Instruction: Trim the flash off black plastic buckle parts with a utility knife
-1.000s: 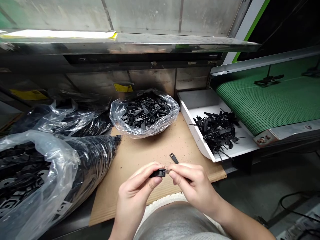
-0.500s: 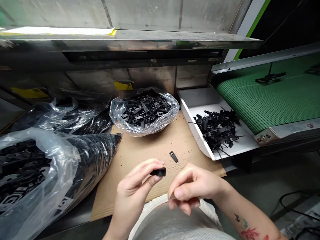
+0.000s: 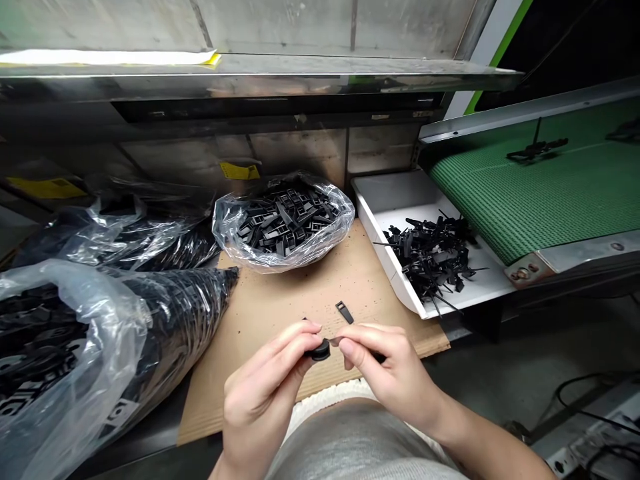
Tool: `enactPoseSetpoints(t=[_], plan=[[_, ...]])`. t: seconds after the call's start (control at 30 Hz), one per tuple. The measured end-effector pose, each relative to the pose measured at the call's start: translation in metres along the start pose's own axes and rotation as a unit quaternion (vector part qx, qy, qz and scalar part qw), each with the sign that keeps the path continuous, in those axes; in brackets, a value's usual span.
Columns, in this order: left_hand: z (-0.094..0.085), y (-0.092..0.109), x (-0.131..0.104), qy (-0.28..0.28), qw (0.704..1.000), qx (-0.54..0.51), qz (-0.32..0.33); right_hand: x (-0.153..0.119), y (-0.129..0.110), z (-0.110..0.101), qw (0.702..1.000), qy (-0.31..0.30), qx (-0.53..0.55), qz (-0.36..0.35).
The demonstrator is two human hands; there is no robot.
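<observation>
My left hand (image 3: 265,373) pinches a small black plastic part (image 3: 319,351) between thumb and fingers, its rounded end facing right. Close beside it, my right hand (image 3: 397,367) is closed on a thin, flat, blade-like piece (image 3: 335,341). The tip of that piece meets or nearly meets the black part; contact cannot be made out. Something dark shows under the right palm, too hidden to name. Just beyond the fingers, a black plastic clip (image 3: 345,312) with a square opening lies on the cardboard sheet (image 3: 280,303).
Behind the cardboard's middle stands a clear bag (image 3: 345,223) full of black clips. More filled bags (image 3: 115,313) crowd the left. On the right, a white tray (image 3: 487,293) holds tangled black parts below a green conveyor belt (image 3: 480,200). A metal shelf (image 3: 300,83) crosses the back.
My right hand has risen and moved in to the black part, bringing the thin piece against or near its end. The left hand still holds the part, now turned slightly.
</observation>
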State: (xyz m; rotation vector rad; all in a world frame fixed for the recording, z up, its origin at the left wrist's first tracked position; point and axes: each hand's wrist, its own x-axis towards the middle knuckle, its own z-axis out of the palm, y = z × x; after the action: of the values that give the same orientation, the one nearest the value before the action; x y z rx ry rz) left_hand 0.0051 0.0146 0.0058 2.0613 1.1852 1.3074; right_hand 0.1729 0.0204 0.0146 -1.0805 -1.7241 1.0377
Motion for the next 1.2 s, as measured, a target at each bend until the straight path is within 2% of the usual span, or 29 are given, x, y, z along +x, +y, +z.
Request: enactPoseSetpoints(t=[0.17, 0.23, 0.33, 0.4, 0.5, 0.57, 0.6, 0.63, 0.73, 0.77, 0.83, 0.97, 1.03, 1.13, 1.2], plan=[[-0.002, 0.000, 0.000, 0.003, 0.996, 0.058, 0.066, 0.002, -0.002, -0.004, 0.999, -0.030, 0.024, 0.028], [-0.003, -0.001, 0.000, -0.012, 0.996, 0.049, 0.068, 0.006, -0.002, -0.008, 0.996, -0.062, 0.054, 0.041], [-0.006, -0.003, 0.002, -0.041, 0.999, -0.002, 0.035, 0.014, 0.003, -0.016, 0.980, -0.134, 0.127, 0.078], [-0.006, -0.004, 0.003, -0.053, 0.998, -0.038, 0.010, 0.019, 0.007, -0.022, 0.955, -0.193, 0.193, 0.115], [-0.003, -0.004, 0.005, -0.036, 0.996, -0.060, -0.051, 0.022, 0.010, -0.026, 0.904, -0.295, 0.266, 0.158], [-0.001, -0.004, 0.005, -0.009, 0.992, -0.065, -0.105, 0.019, 0.010, -0.024, 0.886, -0.329, 0.283, 0.165], [-0.001, -0.004, 0.005, 0.006, 0.989, -0.068, -0.132, 0.017, 0.009, -0.022, 0.892, -0.314, 0.284, 0.160], [0.000, -0.003, 0.005, 0.020, 0.984, -0.073, -0.160, 0.014, 0.008, -0.020, 0.910, -0.272, 0.277, 0.147], [0.001, 0.002, 0.005, 0.044, 0.967, -0.090, -0.236, 0.007, 0.005, -0.009, 0.981, -0.050, 0.177, 0.062], [0.002, 0.004, 0.005, 0.041, 0.962, -0.097, -0.253, 0.006, 0.004, -0.005, 0.991, 0.012, 0.128, 0.025], [0.003, 0.006, 0.006, 0.028, 0.955, -0.112, -0.272, 0.004, 0.004, 0.003, 0.995, 0.079, 0.046, -0.041], [0.005, 0.010, 0.007, 0.018, 0.953, -0.124, -0.275, 0.008, 0.005, 0.013, 0.984, 0.132, -0.018, -0.123], [0.005, 0.011, 0.007, 0.002, 0.954, -0.126, -0.273, 0.012, 0.005, 0.013, 0.987, 0.136, 0.005, -0.084], [0.001, 0.013, 0.006, -0.019, 0.956, -0.113, -0.271, 0.012, 0.004, 0.008, 0.993, 0.113, 0.034, 0.029], [-0.001, 0.014, 0.005, -0.010, 0.956, -0.096, -0.278, 0.007, 0.002, 0.004, 0.995, 0.089, -0.012, 0.040]])
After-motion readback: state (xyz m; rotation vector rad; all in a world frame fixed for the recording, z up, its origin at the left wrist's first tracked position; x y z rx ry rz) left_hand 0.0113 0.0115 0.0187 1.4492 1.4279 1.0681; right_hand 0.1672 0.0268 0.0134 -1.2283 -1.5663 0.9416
